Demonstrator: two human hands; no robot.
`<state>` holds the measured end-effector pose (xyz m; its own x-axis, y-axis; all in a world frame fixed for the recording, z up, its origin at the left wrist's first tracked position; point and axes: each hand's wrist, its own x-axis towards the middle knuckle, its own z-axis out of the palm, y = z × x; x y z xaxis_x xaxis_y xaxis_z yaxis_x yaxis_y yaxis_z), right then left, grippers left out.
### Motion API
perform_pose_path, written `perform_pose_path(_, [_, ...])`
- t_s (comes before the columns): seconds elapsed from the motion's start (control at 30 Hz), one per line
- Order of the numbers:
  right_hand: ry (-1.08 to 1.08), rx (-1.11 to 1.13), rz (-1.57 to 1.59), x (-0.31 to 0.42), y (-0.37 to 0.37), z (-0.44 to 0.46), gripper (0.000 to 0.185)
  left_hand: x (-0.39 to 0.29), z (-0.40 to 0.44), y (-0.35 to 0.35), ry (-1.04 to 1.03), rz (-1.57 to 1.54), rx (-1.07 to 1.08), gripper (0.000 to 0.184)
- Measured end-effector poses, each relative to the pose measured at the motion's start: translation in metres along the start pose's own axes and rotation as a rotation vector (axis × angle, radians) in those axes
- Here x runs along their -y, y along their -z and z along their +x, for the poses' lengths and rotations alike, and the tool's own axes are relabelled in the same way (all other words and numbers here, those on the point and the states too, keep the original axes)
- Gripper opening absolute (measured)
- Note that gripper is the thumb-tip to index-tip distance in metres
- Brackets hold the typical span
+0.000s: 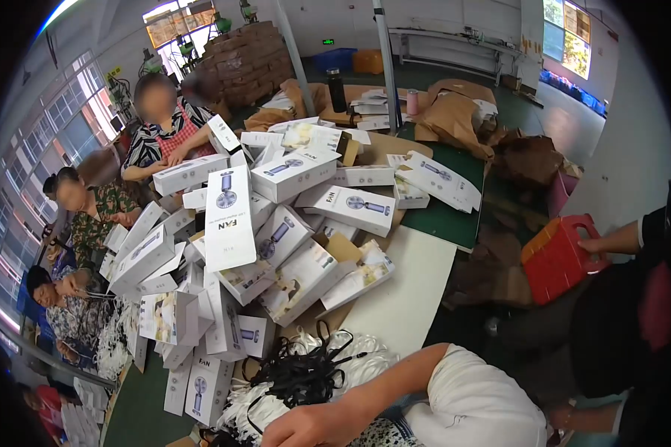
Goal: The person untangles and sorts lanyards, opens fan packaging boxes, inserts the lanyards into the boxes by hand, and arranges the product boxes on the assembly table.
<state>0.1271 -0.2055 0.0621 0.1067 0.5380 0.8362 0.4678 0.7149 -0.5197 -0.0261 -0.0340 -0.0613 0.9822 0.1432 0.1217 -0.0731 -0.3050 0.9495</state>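
At the bottom of the head view is one bare hand (309, 426), its arm in a white sleeve reaching in from the right. Its knuckles face up and the fingertips are cut off by the frame edge, so its grip is hidden. From its place it appears to be my right hand. Just above it lie tangled black straps (306, 369) on a heap of white straps (365, 344). A large pile of white fan boxes (230, 216) rises beyond the straps. My left hand is not in view.
Co-workers sit along the left, one in a red checked apron (190, 134). At the right, another person's hand holds a red plastic container (559, 257). A black bottle (336, 91) and brown sacks (455, 119) stand behind the boxes. A metal post (388, 67) rises there.
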Motion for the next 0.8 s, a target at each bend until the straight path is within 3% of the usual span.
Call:
perform_pose_path(0.07, [0.033,-0.033,0.023,0.010,0.004,0.006,0.017,-0.057,0.014,0.003,-0.231,0.097,0.104,0.020])
perform_pose_path(0.1, [0.039,-0.072,0.055,0.021,0.010,0.014,0.017,-0.066,0.014,0.005,-0.088,0.054,0.105,0.025])
perform_pose_path(0.13, [0.048,-0.110,0.084,0.030,0.017,0.018,0.017,-0.072,0.016,0.003,-0.091,0.060,0.105,0.025])
perform_pose_path(0.17, [-0.052,0.034,0.045,0.031,0.028,0.006,0.030,-0.078,0.019,0.001,-0.254,-0.086,0.094,0.023])
perform_pose_path(0.2, [-0.044,0.036,0.039,0.034,0.031,0.006,0.030,-0.085,0.025,-0.002,-0.417,-0.233,0.085,0.022])
perform_pose_path(0.23, [0.009,-0.153,0.117,0.036,0.033,0.006,0.023,-0.109,0.038,0.003,-0.504,-0.030,0.153,0.019])
perform_pose_path(0.33, [0.103,-0.586,0.117,0.041,0.045,0.001,0.009,-0.126,0.050,-0.004,-0.459,-0.204,0.131,0.029])
perform_pose_path(0.43, [-0.060,-0.921,-0.061,0.028,0.053,-0.016,0.010,-0.129,0.053,-0.016,-0.465,-0.291,-0.047,0.035])
perform_pose_path(0.47, [-0.062,-0.921,-0.062,0.022,0.054,-0.021,0.010,-0.124,0.054,-0.019,-0.473,-0.289,-0.136,0.036])
perform_pose_path(0.53, [-0.463,-1.082,-0.072,0.005,0.056,-0.031,0.012,-0.095,0.063,-0.009,-0.487,-0.287,-0.163,0.031])
perform_pose_path(0.6, [-0.546,-1.160,-0.048,-0.017,0.060,-0.043,0.016,-0.062,0.064,0.002,-0.445,-0.248,-0.177,0.005])
perform_pose_path(0.67, [-0.665,-1.151,0.025,-0.033,0.065,-0.056,0.017,-0.082,0.063,-0.006,-0.381,-0.236,-0.278,0.014])
perform_pose_path(0.7, [-0.680,-1.138,0.040,-0.038,0.066,-0.058,0.017,-0.086,0.061,-0.002,-0.300,-0.204,-0.279,0.004])
perform_pose_path(0.8, [-0.711,-1.125,0.094,-0.046,0.063,-0.058,0.018,-0.085,0.060,0.003,-0.171,-0.123,-0.336,0.010])
